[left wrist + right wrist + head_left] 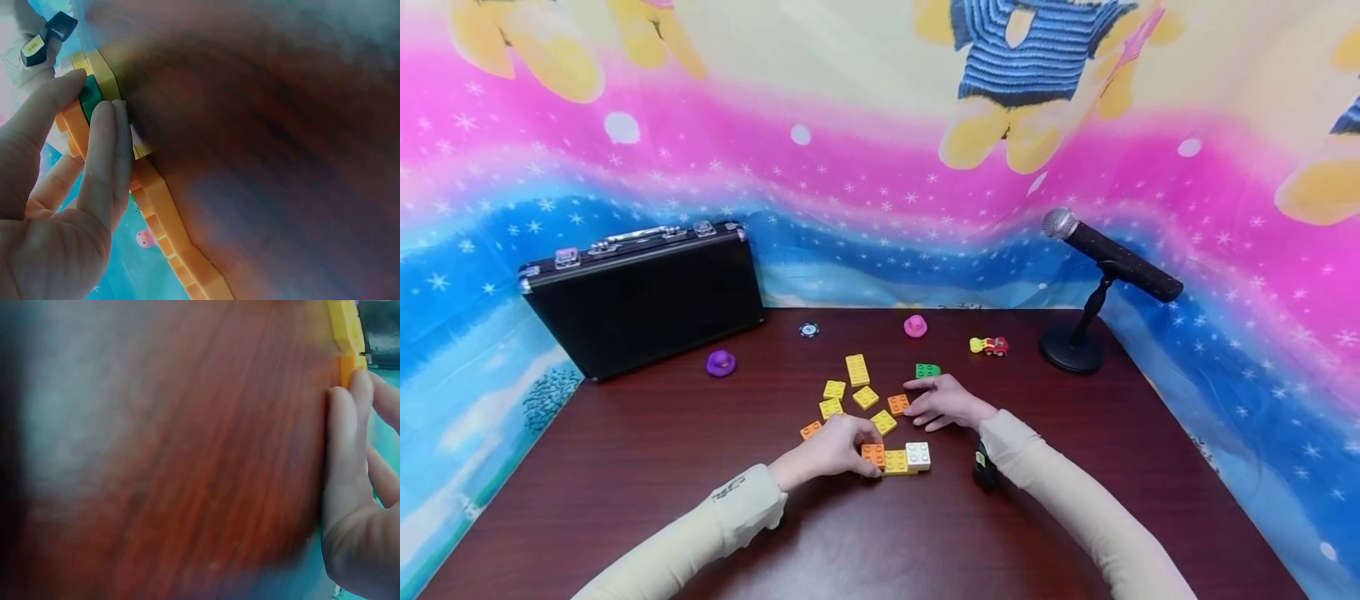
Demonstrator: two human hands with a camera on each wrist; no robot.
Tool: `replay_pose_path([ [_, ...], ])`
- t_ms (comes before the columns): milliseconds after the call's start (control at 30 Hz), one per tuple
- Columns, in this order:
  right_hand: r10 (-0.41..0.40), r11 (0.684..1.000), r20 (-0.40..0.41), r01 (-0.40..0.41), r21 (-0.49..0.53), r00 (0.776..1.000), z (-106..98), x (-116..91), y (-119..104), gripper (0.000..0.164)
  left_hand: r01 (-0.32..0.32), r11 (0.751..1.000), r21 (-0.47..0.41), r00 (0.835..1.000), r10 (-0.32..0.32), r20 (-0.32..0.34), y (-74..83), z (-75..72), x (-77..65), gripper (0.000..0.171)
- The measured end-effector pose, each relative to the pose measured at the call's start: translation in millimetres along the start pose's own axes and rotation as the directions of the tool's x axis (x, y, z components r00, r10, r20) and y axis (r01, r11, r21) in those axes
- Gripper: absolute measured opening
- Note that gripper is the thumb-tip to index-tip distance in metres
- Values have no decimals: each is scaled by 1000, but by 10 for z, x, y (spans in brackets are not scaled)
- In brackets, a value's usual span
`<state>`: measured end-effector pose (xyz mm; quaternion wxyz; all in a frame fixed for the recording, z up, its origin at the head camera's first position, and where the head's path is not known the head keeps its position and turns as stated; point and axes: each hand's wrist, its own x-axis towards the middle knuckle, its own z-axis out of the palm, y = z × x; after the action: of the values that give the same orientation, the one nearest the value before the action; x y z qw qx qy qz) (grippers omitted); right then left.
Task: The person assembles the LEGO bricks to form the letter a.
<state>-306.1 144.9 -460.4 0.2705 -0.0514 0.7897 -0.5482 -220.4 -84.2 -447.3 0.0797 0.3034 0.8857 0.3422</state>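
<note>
The orange brick (872, 455) sits upon a green brick (91, 95), and the left hand (837, 446) pinches it between thumb and fingers. At its three o'clock are a yellow brick (895, 462) and a white brick (917, 454). At two o'clock, the right hand (951, 402) extends loose fingers beside a second orange brick (898, 404); whether they touch, one cannot tell. Farther, at ten o'clock, stands a black case (647, 304).

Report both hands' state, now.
Left hand: closed, holding a square orange studded plastic block.
Right hand: open, right beside another orange studded plastic block; contact can't be told.
</note>
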Motion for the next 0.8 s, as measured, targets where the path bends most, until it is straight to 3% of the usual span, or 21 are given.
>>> replay_pose_path([
  [300, -40, 995, -72, 33, -94, 997, 81, -8, -31, 40, -2, 1000, 3, 1000, 2, 2, 13, 8, 19, 30],
  [467, -95, 989, -65, 86, -124, 993, 58, -35, -28, 40, -3, 1000, 20, 1000, 3, -2, 11, 4, 5, 28],
  [633, -191, 980, -42, 189, -62, 981, -47, -127, 3, 43, -10, 1000, 22, 1000, 10, -6, 11, -1, -4, 28],
  [800, -219, 975, -23, 218, -45, 975, -111, -345, -27, 44, -17, 999, 29, 1000, 17, -14, 11, -1, -14, 29],
])
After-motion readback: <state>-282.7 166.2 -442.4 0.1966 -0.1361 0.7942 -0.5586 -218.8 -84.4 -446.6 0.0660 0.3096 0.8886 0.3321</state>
